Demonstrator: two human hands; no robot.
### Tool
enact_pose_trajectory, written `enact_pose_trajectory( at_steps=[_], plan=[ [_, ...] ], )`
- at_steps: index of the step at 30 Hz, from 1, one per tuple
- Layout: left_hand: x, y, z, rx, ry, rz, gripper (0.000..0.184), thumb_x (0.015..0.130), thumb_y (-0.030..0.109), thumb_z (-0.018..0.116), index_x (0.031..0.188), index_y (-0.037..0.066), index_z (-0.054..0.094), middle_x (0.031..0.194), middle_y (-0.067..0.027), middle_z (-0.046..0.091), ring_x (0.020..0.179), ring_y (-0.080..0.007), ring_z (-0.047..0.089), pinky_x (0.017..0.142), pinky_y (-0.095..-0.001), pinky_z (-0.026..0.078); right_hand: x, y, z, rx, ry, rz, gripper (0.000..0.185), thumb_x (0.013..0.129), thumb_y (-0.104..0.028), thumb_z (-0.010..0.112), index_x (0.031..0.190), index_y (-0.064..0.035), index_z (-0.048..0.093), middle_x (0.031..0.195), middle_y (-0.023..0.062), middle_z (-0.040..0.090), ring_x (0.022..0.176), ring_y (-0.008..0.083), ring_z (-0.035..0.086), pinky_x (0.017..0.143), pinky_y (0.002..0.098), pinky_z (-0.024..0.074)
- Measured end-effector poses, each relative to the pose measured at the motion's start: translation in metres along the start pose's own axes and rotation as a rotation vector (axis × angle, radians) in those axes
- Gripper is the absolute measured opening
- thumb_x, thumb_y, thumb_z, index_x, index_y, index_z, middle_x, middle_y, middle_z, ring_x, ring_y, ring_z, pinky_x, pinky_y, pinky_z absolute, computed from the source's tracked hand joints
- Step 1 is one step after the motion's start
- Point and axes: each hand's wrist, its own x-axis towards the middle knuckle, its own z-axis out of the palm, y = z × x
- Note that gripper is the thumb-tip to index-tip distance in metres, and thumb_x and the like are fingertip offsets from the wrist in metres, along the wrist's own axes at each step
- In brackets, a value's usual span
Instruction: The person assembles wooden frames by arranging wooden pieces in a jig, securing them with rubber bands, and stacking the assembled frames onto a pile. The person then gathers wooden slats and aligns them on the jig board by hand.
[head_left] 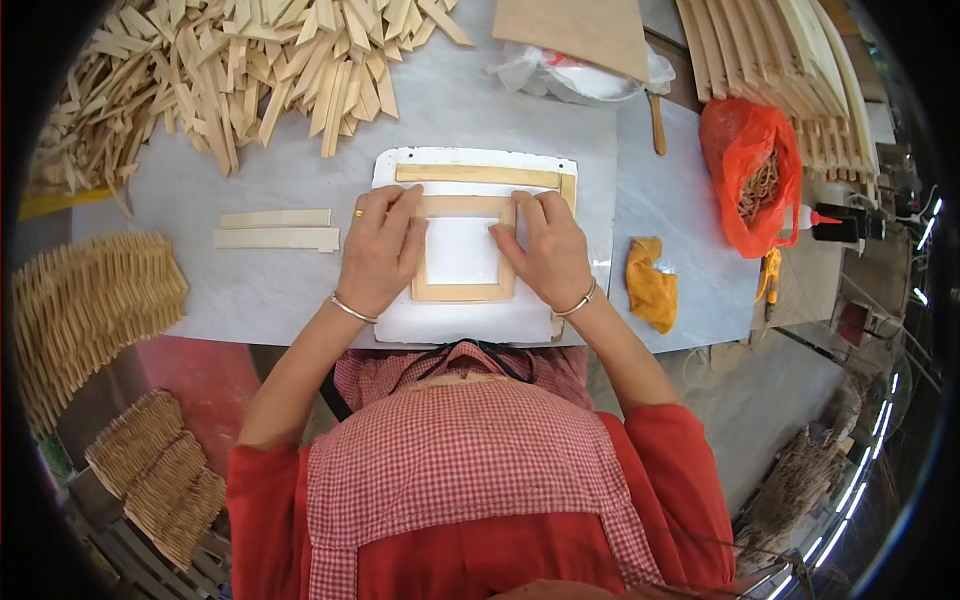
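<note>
A small rectangular wooden frame (pixel 463 292) lies on a white board (pixel 440 325) in front of me. My left hand (pixel 378 245) grips its left side with bent fingers, near the upper corner. On the opposite side, my right hand (pixel 550 250) holds the right rail, its thumb on the inner edge. Along the board's top runs a wooden strip (pixel 478 174), just beyond the frame, and another strip goes down the right edge, partly hidden by my right hand. Two flat wooden slats (pixel 275 238) rest left of my left hand.
A heap of loose wooden pieces (pixel 240 70) covers the back left. Stacked wooden parts (pixel 100 300) stand at the left edge. To the right are a yellow cloth (pixel 652 285), a red plastic bag (pixel 740 140) and curved wooden pieces (pixel 775 60). A flat brown board (pixel 570 35) rests on a clear plastic bag.
</note>
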Motion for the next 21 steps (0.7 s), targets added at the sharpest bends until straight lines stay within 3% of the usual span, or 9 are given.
enact_pose_trajectory(
  at_steps=[8,10,17,21],
  plan=[
    [0.001,-0.005,0.018,0.182,-0.002,0.15,0.042,0.076,0.004,0.066,0.117,0.001,0.059,0.099,-0.0129,0.054,0.084,-0.0289,0.05,0.073,-0.0373,0.044,0.005,0.001,0.013,0.001,0.001,0.031,0.027,0.076,-0.013,0.07,0.095,0.0002,0.057,0.082,0.0132,0.052,0.068,0.0289,0.057,0.057,0.0354,0.0494],
    [0.001,-0.006,0.02,0.174,0.002,0.148,0.042,0.076,0.003,0.066,0.117,0.001,0.059,0.098,-0.0127,0.054,0.084,-0.0289,0.049,0.073,-0.0376,0.044,0.005,0.003,0.018,-0.029,0.066,-0.065,0.021,0.074,-0.01,0.067,0.084,-0.0019,0.052,0.08,0.0117,0.047,0.065,0.0252,0.054,0.049,0.0332,0.048],
    [0.003,-0.005,0.019,0.173,0.017,0.172,0.042,0.076,0.003,0.066,0.117,0.001,0.059,0.097,-0.0122,0.055,0.083,-0.0291,0.049,0.072,-0.0379,0.044,0.004,-0.001,0.019,-0.031,0.071,-0.041,0.024,0.075,-0.006,0.067,0.095,0.0005,0.057,0.082,0.0135,0.051,0.066,0.0285,0.056,0.054,0.0352,0.0487],
    [0.002,-0.004,0.015,0.188,0.002,0.179,0.043,0.076,0.004,0.066,0.118,0.0,0.057,0.102,-0.0141,0.054,0.086,-0.0296,0.05,0.075,-0.0377,0.045,0.003,0.0,0.014,-0.01,0.053,-0.006,0.031,0.076,-0.012,0.071,0.1,0.0008,0.057,0.082,0.0125,0.052,0.066,0.0266,0.057,0.054,0.0331,0.0485]
  ],
)
